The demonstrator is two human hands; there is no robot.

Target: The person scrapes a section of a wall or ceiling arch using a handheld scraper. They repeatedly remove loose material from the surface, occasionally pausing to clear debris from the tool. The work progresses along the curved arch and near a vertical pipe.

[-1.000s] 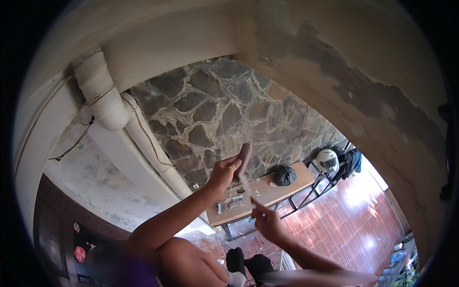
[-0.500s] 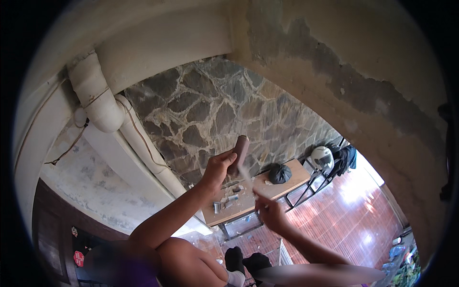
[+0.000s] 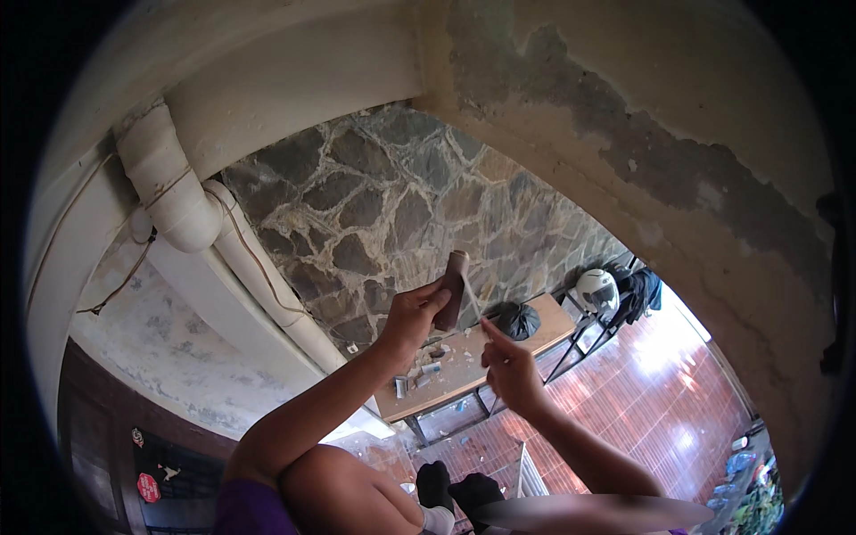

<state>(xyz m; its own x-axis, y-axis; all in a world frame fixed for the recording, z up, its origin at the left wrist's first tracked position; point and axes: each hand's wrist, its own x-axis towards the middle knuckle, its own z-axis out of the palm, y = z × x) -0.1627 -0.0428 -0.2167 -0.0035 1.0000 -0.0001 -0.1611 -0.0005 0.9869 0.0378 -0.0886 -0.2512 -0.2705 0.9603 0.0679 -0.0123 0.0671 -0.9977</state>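
Observation:
My left hand [image 3: 412, 321] is raised with its fingers wrapped round a brown, flat-sided block [image 3: 453, 292]. The block stands nearly upright, tilting a little to the right at its top. My right hand [image 3: 514, 373] grips a thin, pale, blade-like tool [image 3: 474, 292], index finger stretched along it. The tool's tip end lies beside the block's upper right side; whether the two touch I cannot tell. Its handle is hidden in my palm.
Below my hands a wooden bench [image 3: 464, 379] carries scattered scraps and a black plastic bag [image 3: 518, 322]. A white helmet [image 3: 596, 291] and dark clothing [image 3: 635, 299] are farther right. A stone wall [image 3: 357, 201] rises behind; a thick pipe [image 3: 169, 178] runs at left.
My right hand has moved up and slightly right, carrying the thin tool from the block's lower end to its upper right side. My left hand still holds the block, nearly in place.

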